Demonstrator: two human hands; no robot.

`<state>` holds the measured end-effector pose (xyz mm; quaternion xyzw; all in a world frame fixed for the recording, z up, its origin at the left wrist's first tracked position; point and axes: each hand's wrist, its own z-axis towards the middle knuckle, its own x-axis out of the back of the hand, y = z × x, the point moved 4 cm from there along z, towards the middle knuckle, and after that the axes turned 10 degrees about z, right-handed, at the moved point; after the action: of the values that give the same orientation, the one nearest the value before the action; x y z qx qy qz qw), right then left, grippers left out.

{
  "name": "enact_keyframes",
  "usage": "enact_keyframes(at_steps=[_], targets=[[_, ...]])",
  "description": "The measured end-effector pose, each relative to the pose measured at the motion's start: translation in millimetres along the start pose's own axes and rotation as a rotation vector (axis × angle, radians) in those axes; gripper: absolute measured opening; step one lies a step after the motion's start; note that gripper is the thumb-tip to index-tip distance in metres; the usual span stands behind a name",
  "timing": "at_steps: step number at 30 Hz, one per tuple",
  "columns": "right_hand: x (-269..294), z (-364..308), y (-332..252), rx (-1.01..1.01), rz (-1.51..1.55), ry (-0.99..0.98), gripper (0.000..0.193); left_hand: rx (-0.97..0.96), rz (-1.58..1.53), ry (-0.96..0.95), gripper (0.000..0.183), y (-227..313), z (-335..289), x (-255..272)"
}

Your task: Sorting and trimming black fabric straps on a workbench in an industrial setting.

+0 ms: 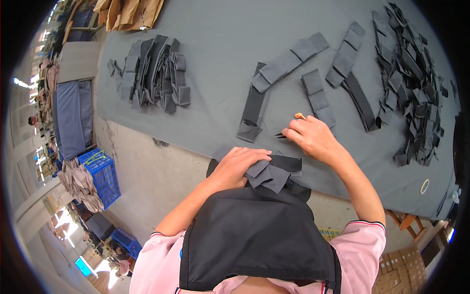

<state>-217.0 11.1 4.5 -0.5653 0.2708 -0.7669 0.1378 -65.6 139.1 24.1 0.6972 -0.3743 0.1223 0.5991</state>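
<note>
1. Holds grey fabric piece (270,177) under left hand (240,164).
2. Pinches dark pointed tool (280,135) in right hand (313,138).
3. Shows folded strip (318,99) just beyond right hand, dark heap (416,93) farther right, stacked bundle (157,73) forward-left of left hand.

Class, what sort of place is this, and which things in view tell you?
Probably a sewing workshop: dark fabric strips lie piled on a wide grey table, and bundled cloth sits beside a blue crate.
</note>
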Motion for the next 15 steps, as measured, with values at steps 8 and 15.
enact_keyframes(at_steps=[8,15], targets=[[-16.2,10.2,-5.3,0.042,0.043,-0.076,0.015,0.016,-0.025,-0.018,0.060,2.6,-0.7,4.0],[-0.9,-8.5,-0.8,-0.237,0.175,0.191,0.017,0.134,-0.489,0.087,0.057,-10.8,-15.0,36.7]])
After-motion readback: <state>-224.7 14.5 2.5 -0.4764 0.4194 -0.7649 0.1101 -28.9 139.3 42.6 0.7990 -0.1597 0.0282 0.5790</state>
